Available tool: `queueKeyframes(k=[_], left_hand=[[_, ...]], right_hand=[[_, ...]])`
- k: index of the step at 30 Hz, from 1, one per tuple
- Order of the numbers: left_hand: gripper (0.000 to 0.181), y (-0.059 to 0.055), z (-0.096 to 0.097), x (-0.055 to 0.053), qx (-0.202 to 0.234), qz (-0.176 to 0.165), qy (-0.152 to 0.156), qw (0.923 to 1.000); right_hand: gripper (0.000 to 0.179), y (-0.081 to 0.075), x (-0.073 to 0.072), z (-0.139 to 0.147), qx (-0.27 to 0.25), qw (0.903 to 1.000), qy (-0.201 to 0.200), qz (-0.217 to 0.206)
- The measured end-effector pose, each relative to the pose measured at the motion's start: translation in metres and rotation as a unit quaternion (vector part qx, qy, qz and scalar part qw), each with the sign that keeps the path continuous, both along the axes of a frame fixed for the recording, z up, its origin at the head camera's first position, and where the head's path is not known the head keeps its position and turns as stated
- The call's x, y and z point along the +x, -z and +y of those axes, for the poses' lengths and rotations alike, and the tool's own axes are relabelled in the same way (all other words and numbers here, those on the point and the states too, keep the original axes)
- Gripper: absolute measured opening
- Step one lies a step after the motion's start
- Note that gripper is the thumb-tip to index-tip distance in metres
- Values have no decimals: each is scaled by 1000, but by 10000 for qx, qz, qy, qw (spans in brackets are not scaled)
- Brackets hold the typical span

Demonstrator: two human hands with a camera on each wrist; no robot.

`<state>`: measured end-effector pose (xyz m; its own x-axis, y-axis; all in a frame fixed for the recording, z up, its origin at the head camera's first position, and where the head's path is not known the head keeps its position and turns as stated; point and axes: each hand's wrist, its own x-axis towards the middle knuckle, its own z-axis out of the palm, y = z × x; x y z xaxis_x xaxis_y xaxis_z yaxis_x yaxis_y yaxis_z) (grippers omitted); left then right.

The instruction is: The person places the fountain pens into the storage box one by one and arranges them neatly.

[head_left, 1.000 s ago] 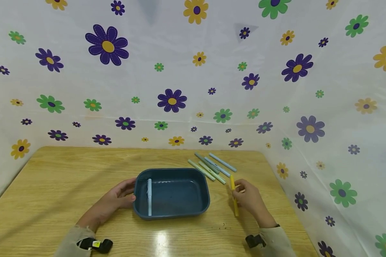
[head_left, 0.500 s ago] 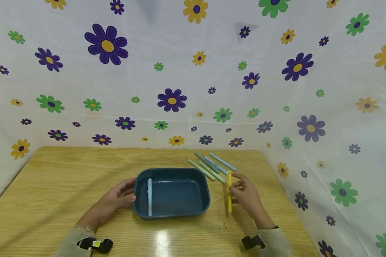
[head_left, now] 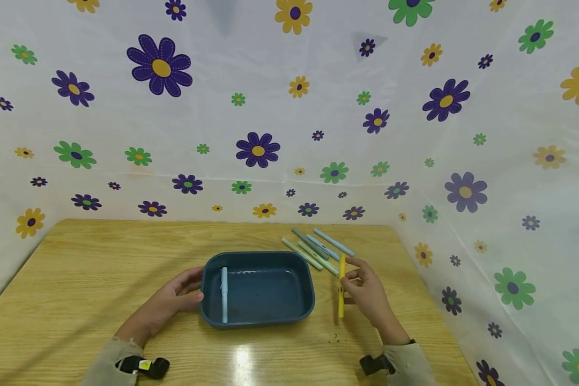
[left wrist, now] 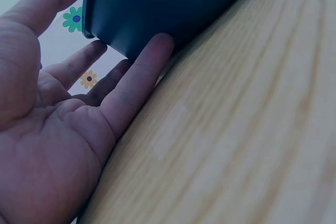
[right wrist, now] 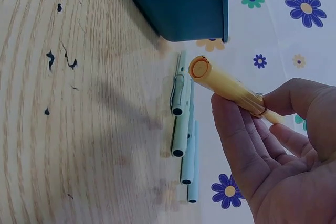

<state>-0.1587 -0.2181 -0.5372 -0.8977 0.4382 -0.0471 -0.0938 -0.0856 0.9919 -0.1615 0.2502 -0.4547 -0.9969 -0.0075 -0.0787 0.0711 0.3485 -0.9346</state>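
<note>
A dark blue rectangular tray (head_left: 258, 325) stands on the table, a light blue pen (head_left: 224, 296) lying in it near the left end. My left hand (head_left: 175, 296) touches the tray's left end; in the left wrist view its nearly straight fingers and thumb rest against the outer wall (left wrist: 163, 9). To the right of the tray, my right hand (head_left: 369, 294) pinches a yellow pen (head_left: 341, 274) between thumb and fingers. Seen from the right wrist, the yellow pen (right wrist: 226, 83) is held above the table, one end toward the camera.
Several pens lie in a loose bunch behind and right of the tray, among them a light blue pen (head_left: 334, 242), a pale green pen (head_left: 303, 255) and a grey-green pen (head_left: 309, 243). Flowered white cloth (head_left: 212, 118) hangs behind and beside the wooden table (head_left: 125, 246).
My right hand has moved slightly left, toward the tray, with the yellow pen, which now stands more in line with the tray's short side. The left hand and tray stay put.
</note>
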Motion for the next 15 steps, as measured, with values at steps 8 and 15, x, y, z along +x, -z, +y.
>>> queueKeyframes(k=[8, 15], left_hand=[[67, 1, -1, 0, 14, -8, -32, 10000], [66, 3, -1, -1, 15, 12, -26, 10000]], right_hand=[[51, -3, 1, -4, 55, 10000, -34, 35], [50, -8, 2, -9, 96, 9999, -52, 120]])
